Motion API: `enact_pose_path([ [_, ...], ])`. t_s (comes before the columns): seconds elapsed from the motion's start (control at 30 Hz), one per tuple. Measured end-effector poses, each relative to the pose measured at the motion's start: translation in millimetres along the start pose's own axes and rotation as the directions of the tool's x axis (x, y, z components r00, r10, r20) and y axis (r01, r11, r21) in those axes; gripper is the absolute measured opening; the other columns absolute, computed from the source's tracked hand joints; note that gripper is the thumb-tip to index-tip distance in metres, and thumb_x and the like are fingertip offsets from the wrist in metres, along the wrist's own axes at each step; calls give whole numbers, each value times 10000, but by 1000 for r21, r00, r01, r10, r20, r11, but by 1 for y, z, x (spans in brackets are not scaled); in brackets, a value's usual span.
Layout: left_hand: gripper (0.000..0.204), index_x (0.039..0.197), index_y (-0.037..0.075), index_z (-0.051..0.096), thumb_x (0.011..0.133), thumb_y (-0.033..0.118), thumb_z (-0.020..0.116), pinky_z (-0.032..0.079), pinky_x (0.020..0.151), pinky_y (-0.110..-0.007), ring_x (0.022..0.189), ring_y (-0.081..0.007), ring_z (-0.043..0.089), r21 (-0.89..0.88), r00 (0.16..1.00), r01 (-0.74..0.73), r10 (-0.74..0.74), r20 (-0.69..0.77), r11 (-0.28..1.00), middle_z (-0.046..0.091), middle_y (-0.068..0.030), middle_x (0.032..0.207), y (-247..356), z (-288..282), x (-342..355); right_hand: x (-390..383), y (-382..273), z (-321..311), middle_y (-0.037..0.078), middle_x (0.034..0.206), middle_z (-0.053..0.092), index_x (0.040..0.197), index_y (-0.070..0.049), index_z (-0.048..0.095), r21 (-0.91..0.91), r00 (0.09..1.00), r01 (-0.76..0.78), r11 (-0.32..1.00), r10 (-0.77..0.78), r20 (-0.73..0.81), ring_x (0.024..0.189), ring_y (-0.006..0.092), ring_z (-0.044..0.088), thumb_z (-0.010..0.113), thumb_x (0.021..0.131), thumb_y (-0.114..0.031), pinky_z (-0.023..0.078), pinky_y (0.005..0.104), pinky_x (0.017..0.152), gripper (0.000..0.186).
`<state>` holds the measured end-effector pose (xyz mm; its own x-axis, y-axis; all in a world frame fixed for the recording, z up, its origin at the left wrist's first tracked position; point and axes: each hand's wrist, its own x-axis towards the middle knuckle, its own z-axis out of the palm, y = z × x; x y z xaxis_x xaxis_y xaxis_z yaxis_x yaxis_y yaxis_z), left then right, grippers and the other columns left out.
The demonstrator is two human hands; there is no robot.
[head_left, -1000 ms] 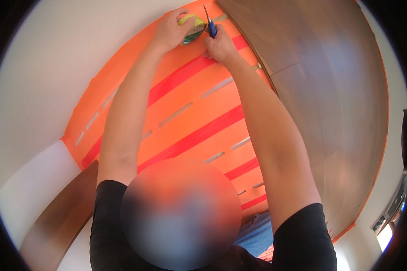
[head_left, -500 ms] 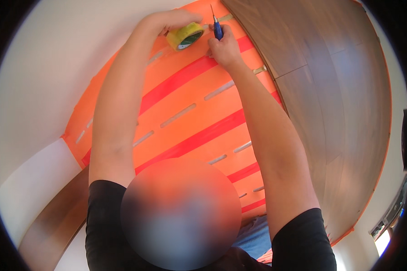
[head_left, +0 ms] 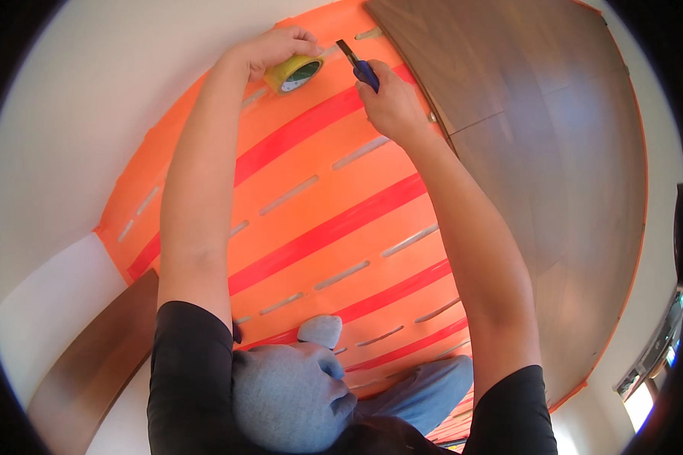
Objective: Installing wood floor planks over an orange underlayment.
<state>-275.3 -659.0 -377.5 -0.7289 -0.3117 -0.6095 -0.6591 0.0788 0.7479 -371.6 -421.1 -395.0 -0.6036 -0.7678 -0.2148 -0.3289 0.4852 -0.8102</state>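
The roll of yellow tape (head_left: 284, 70) was at the far end of the orange sheet (head_left: 296, 224), left of centre, tilted so that its core faced the near right. The person's left hand (head_left: 279, 50) held it from the far left side, wrist bent to the right and fingers curled over its far edge; the grip beneath was hidden. Just to the right, apart from the roll, was a blue-handled utility knife (head_left: 365, 75). The right hand (head_left: 396, 104) had its fingers clamped on the handle, with the blade pointing to the far left. Both arms stretched far forward, converging from the near corners, the right elbow bent outward. Red strips (head_left: 330, 233) crossed the slotted sheet beneath them. Brown planks (head_left: 546, 152) lay to the right, and a pale wall (head_left: 83, 129) rose to the left.
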Motion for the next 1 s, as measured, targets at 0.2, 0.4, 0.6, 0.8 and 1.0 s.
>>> enact_pose_path([
  [0.2,330,1133,129,657,905,362,708,510,856,-311,984,-123,625,58,998,10,-13,54,998,667,-12,1084,3,0,0,6,-33,-13,194,963,714,1125,-44,597,-437,989,25,899,43,144,912,393,688,534,974,-191,526,522,752,220],
  [0.4,330,1141,129,658,902,351,702,498,853,-304,979,-125,619,106,999,-7,1,54,994,663,-12,1083,3,-2,5,13,-51,-7,174,1005,722,1138,-23,603,-554,987,62,830,31,156,938,356,706,522,962,-134,567,482,769,223],
  [0.6,346,1153,121,652,896,347,698,491,848,-298,977,-128,615,62,999,28,-30,39,998,659,-15,1084,6,3,-2,-4,-47,-19,189,1008,704,1141,-50,593,-584,985,12,812,93,149,947,392,684,535,995,-217,531,521,796,229],
  [0.8,344,1144,124,656,899,363,688,489,840,-298,971,-123,615,12,998,-31,30,52,999,657,-12,1064,-6,-1,-5,-55,-40,-23,205,945,694,1070,-9,565,-540,992,-73,838,116,46,910,391,699,552,933,-103,545,515,743,167],
  [1.0,352,1143,124,659,887,362,702,496,850,-299,980,-125,623,44,999,-15,13,37,999,664,-12,1076,2,1,-5,-13,-51,-18,203,969,704,1092,-16,567,-553,995,30,833,27,95,923,380,700,545,938,-114,552,504,732,184],
])
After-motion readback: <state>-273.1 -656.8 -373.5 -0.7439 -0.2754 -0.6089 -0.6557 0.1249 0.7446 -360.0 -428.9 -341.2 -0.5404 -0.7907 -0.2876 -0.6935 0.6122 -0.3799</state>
